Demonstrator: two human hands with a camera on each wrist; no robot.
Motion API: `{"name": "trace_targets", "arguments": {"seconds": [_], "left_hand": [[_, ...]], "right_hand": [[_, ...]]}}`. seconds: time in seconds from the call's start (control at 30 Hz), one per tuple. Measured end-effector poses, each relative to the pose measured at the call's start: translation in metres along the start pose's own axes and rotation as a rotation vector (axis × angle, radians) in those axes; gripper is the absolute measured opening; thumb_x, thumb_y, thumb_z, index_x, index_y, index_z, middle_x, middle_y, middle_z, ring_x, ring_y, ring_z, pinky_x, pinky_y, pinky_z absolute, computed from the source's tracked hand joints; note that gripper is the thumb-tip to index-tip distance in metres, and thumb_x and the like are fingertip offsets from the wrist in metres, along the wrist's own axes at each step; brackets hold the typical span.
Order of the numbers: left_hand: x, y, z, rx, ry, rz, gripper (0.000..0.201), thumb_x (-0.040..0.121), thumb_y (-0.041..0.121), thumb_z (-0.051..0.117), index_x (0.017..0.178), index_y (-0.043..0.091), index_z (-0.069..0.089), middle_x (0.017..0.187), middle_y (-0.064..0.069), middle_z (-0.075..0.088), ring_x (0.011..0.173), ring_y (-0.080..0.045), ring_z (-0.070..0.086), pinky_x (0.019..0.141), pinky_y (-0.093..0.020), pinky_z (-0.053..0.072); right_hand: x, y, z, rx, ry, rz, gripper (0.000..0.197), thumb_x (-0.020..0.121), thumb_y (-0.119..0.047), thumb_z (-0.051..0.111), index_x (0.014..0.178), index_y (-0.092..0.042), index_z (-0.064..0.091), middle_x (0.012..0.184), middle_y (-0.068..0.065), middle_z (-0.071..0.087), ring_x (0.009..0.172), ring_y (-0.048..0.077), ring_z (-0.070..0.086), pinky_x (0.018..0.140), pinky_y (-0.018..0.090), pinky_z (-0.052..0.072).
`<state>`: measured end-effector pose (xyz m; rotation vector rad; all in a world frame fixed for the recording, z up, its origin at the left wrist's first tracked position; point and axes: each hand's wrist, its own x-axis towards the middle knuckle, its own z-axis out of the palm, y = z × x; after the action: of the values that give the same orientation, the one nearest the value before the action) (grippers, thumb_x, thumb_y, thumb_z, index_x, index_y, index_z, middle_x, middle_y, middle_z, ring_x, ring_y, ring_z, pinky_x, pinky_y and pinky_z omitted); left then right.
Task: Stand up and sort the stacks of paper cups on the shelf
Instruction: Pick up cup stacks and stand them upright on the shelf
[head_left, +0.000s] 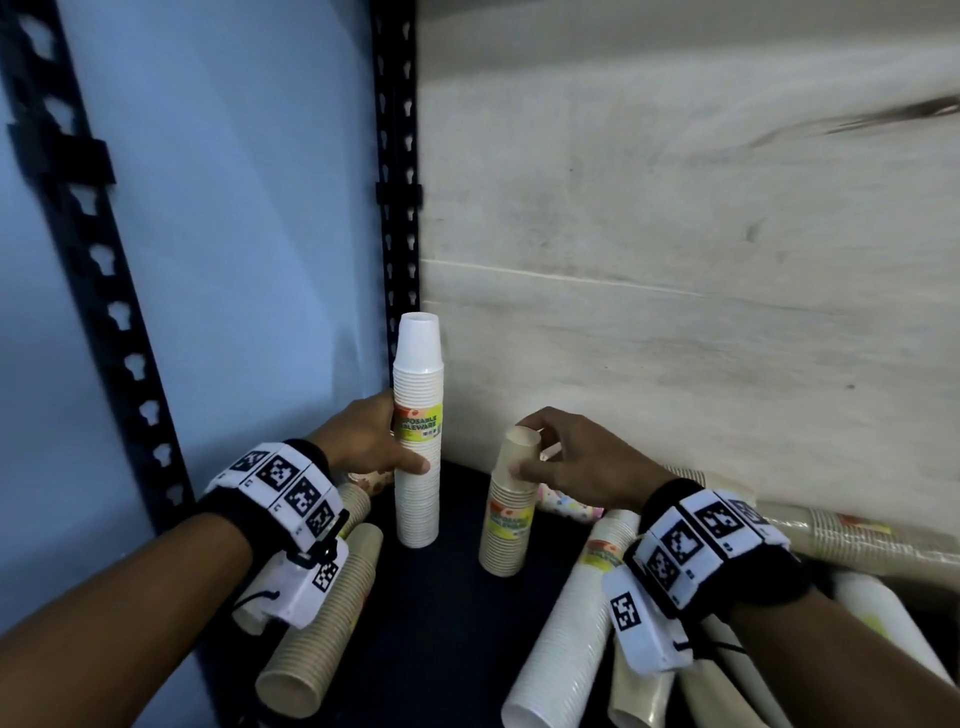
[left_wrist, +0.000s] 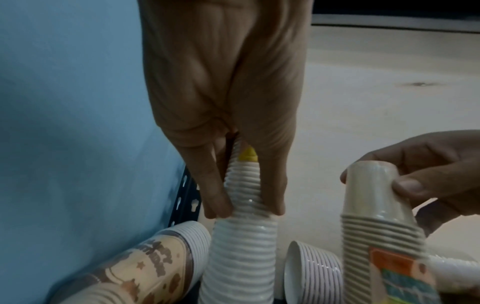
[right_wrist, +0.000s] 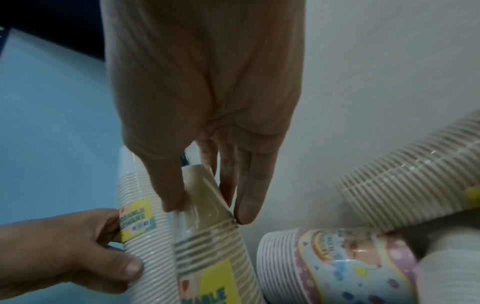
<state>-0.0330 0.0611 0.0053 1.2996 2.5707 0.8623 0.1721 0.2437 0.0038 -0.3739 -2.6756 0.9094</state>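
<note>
A tall white cup stack with a yellow label stands upright in the shelf's back left corner. My left hand grips it at mid height, thumb in front; the left wrist view shows my fingers around the white stack. To its right a shorter beige cup stack stands upright. My right hand holds its top cup between thumb and fingers. In the right wrist view the beige stack is under my fingertips, beside the white stack.
Several stacks lie on the dark shelf: beige ones at the left, white and beige ones at the right, and patterned party cups against the back wall. A black slotted post stands in the corner.
</note>
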Motion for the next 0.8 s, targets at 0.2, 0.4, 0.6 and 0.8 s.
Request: {"name": "trace_targets", "arguments": {"seconds": [0.2, 0.4, 0.6, 0.8], "left_hand": [[0.021, -0.009, -0.001, -0.007, -0.003, -0.017, 0.08, 0.065, 0.023, 0.089, 0.132, 0.018, 0.045, 0.129, -0.001, 0.06, 0.114, -0.017, 0.058, 0.099, -0.035, 0.048], [0.037, -0.019, 0.001, -0.084, 0.008, -0.01, 0.08, 0.066, 0.019, 0.088, 0.133, 0.019, 0.045, 0.128, 0.0, 0.06, 0.115, -0.017, 0.058, 0.101, -0.037, 0.047], [0.049, -0.022, 0.002, -0.161, -0.018, -0.001, 0.076, 0.066, 0.015, 0.088, 0.131, 0.018, 0.047, 0.125, 0.003, 0.061, 0.114, -0.016, 0.059, 0.101, -0.036, 0.047], [0.059, -0.022, 0.006, -0.199, -0.044, 0.017, 0.074, 0.065, 0.016, 0.088, 0.128, 0.017, 0.048, 0.122, 0.002, 0.064, 0.11, -0.016, 0.062, 0.101, -0.04, 0.049]], "right_hand": [[0.039, -0.013, 0.013, -0.067, 0.086, -0.007, 0.037, 0.087, -0.035, 0.069, 0.119, -0.023, 0.054, 0.104, -0.009, 0.061, 0.094, 0.013, 0.061, 0.08, 0.027, 0.047], [0.084, -0.008, 0.019, -0.149, 0.117, 0.05, 0.038, 0.088, -0.037, 0.066, 0.119, -0.021, 0.053, 0.112, 0.0, 0.062, 0.102, 0.02, 0.058, 0.085, 0.033, 0.046], [0.108, 0.0, 0.027, -0.175, 0.151, 0.097, 0.04, 0.087, -0.038, 0.067, 0.12, -0.019, 0.055, 0.116, 0.005, 0.064, 0.104, 0.025, 0.059, 0.086, 0.035, 0.047], [0.116, 0.003, 0.029, -0.216, 0.183, 0.095, 0.042, 0.085, -0.038, 0.069, 0.121, -0.019, 0.056, 0.114, 0.005, 0.066, 0.103, 0.025, 0.061, 0.087, 0.037, 0.049]]}}
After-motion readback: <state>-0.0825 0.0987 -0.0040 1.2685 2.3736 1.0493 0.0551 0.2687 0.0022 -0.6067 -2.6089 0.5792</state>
